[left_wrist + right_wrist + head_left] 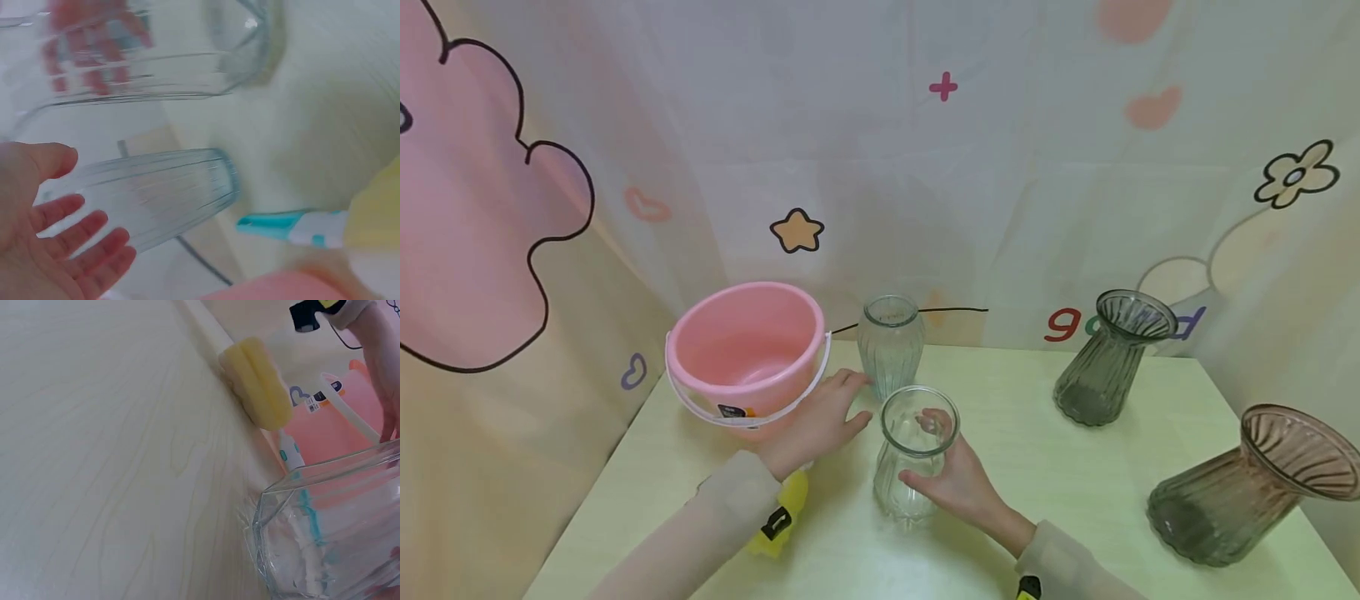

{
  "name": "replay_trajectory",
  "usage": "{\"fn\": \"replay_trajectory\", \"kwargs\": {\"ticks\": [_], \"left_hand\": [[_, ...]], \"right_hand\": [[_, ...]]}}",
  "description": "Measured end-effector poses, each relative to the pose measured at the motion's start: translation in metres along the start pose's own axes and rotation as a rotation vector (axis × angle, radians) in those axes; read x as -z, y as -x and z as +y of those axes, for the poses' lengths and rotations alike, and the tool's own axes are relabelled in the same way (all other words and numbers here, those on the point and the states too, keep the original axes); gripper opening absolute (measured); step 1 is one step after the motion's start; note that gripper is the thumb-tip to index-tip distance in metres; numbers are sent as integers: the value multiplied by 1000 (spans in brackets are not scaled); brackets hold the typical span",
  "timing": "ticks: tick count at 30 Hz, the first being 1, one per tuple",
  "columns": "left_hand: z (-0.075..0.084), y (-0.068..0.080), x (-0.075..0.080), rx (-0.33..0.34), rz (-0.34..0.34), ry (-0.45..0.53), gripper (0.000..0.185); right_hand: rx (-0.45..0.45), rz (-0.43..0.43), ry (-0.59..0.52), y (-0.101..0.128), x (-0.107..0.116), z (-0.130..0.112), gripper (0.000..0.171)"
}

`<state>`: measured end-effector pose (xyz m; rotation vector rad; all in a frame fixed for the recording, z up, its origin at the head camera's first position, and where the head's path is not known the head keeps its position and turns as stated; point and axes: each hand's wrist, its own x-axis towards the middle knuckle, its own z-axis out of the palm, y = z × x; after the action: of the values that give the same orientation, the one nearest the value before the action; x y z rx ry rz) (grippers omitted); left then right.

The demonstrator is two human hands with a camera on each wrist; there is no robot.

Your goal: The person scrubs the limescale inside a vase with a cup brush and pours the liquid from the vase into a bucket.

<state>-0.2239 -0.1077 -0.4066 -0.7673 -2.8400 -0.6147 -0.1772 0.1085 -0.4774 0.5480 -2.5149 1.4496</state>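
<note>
My right hand (936,467) grips a clear ribbed glass vase (913,417) that stands upright on the table; its fingers show through the glass. My left hand (846,404) lies open, fingers spread, just beside a second clear ribbed vase (891,346) standing behind the first. In the left wrist view the open left hand (81,212) sits a little apart from that second vase (156,197), with the held vase (144,56) above it. The right wrist view shows the held vase (337,531) close up.
A pink bucket (745,350) stands at the back left. A yellow sponge brush (778,517) with a teal-white handle (287,226) lies by my left wrist. Two smoky flared vases (1108,358) (1247,487) stand at the right. A patterned curtain (1000,167) hangs behind the pale table (1075,500).
</note>
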Motion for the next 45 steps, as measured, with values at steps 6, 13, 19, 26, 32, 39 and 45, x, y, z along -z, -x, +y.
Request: {"fn": "replay_trajectory", "kwargs": {"ticks": [6,13,19,26,32,39,45], "left_hand": [[-6,26,37,-41,130,65,38],[-32,47,74,20,299,104,29],[-64,58,97,156,380,90,26],[-98,67,111,363,405,57,31],[-113,71,117,510,403,98,37],[-132,70,124,643,281,197,50],[-142,64,128,734,177,391,57]], "right_hand": [[24,33,38,-1,-1,-2,74],[37,67,97,-8,4,-2,73],[66,58,161,-25,17,-12,74],[170,56,399,-57,46,-48,76],[191,-10,580,-81,69,-86,79],[270,-39,728,-108,81,-120,78],[374,-19,855,-135,81,-143,78]]}}
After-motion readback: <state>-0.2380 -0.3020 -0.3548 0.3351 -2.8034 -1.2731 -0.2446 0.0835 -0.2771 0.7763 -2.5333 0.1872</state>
